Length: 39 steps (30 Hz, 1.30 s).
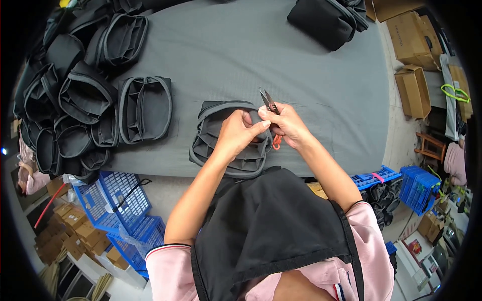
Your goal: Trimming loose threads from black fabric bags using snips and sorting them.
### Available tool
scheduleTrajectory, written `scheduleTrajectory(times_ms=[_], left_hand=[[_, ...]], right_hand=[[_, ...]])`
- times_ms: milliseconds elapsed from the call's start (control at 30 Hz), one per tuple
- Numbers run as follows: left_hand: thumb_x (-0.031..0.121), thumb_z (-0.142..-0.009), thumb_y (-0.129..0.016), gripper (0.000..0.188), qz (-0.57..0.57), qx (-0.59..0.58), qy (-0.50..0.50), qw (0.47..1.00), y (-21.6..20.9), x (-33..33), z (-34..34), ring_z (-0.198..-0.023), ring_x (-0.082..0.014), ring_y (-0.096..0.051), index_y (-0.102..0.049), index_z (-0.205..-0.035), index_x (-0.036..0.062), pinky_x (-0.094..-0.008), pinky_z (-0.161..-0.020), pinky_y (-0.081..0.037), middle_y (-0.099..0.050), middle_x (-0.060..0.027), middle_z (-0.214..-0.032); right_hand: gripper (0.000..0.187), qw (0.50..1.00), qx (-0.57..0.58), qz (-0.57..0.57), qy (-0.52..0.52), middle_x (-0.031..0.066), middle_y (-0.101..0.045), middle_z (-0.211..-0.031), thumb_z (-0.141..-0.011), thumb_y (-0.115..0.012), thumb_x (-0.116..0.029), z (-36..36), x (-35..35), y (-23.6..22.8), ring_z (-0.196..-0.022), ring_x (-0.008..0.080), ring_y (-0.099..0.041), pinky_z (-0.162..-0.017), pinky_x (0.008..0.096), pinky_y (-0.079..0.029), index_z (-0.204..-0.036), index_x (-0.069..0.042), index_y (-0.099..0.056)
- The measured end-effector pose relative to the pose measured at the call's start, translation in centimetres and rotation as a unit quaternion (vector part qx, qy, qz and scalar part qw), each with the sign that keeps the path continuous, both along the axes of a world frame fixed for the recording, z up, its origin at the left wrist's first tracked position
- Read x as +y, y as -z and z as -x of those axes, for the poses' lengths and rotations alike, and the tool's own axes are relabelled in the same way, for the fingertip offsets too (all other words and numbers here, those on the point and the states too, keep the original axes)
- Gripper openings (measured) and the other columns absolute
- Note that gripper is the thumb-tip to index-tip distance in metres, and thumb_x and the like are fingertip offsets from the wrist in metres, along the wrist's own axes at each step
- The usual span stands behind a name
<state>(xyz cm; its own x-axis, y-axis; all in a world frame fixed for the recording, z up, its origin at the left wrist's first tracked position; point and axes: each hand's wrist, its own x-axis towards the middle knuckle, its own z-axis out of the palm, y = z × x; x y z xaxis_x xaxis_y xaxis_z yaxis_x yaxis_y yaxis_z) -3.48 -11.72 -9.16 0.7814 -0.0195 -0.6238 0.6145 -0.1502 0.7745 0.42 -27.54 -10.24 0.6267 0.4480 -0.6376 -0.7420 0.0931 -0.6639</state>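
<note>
On the grey cloth-covered table [301, 65], near its near edge, lies a black fabric organiser pouch with grey piping [216, 145]. The left hand [236, 134] is curled, pinching the pouch's rim. The right hand [285, 125] is closed around small metal thread snips with an orange loop [270, 104], blades pointing far.

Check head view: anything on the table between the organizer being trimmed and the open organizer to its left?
Nothing: bare grey table between the held organizer and the open organizer.
</note>
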Motion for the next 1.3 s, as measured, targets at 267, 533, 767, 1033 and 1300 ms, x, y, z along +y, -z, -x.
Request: scheduleTrajectory(times_ms=[267,533,767,1033,1300], left_hand=[[0.017,-0.073,-0.072,0.034,0.025,-0.024,-0.085,0.996,0.7,-0.5,0.0,-0.064,-0.0107,-0.054,-0.049,-0.083,-0.0055,-0.0252,-0.052,-0.05,-0.054,-0.0076,-0.075],[0.017,-0.073,-0.072,0.035,0.01,-0.04,-0.102,0.994,0.9,-0.8,0.2,-0.063,-0.0102,-0.055,-0.049,-0.084,-0.0062,-0.0249,-0.052,-0.05,-0.054,-0.0072,-0.073],[0.018,-0.073,-0.072,0.035,0.018,-0.038,-0.11,0.993,0.7,-0.8,0.4,-0.063,-0.0103,-0.055,-0.049,-0.085,-0.0065,-0.0249,-0.051,-0.05,-0.055,-0.0079,-0.075],[0.012,-0.075,-0.07,0.027,0.009,-0.024,-0.103,0.994,-0.2,-0.9,0.1,-0.067,-0.0071,-0.051,-0.049,-0.087,-0.0003,-0.0201,-0.061,-0.043,-0.054,-0.0031,-0.077],[0.043,-0.082,-0.058,0.045,-0.183,-0.064,0.117,0.974,-2.5,0.3,0.3,-0.064,-0.0154,-0.057,-0.057,-0.082,-0.0021,-0.0295,-0.063,-0.047,-0.058,-0.0099,-0.07]], right_hand=[[0.019,0.792,-0.499,0.351,0.015,0.0056,-0.058,-0.082,-0.08,-0.063,-0.014,5.3,-3.3,0.4,-0.061,0.0153,-0.054,-0.056,0.0247,-0.042,-0.095,-0.003,-0.059],[0.028,0.816,-0.483,0.317,0.0,0.0055,-0.057,-0.08,-0.071,-0.07,-0.009,7.3,-2.8,-1.1,-0.061,0.0181,-0.056,-0.055,0.0284,-0.045,-0.097,-0.005,-0.06],[0.028,0.762,-0.548,0.344,0.005,0.0053,-0.057,-0.077,-0.069,-0.07,-0.01,7.0,-2.1,-0.4,-0.06,0.0215,-0.056,-0.053,0.0305,-0.044,-0.096,-0.007,-0.061],[0.028,0.68,-0.617,0.395,-0.026,0.0035,-0.055,-0.072,-0.068,-0.07,-0.01,6.8,-2.1,-0.7,-0.056,0.0216,-0.052,-0.053,0.0291,-0.041,-0.094,-0.006,-0.061],[0.02,0.937,-0.265,0.192,0.118,0.0019,-0.055,-0.077,-0.074,-0.069,-0.009,7.2,-1.6,-0.2,-0.06,0.0074,-0.049,-0.057,0.0215,-0.04,-0.091,-0.003,-0.059]])
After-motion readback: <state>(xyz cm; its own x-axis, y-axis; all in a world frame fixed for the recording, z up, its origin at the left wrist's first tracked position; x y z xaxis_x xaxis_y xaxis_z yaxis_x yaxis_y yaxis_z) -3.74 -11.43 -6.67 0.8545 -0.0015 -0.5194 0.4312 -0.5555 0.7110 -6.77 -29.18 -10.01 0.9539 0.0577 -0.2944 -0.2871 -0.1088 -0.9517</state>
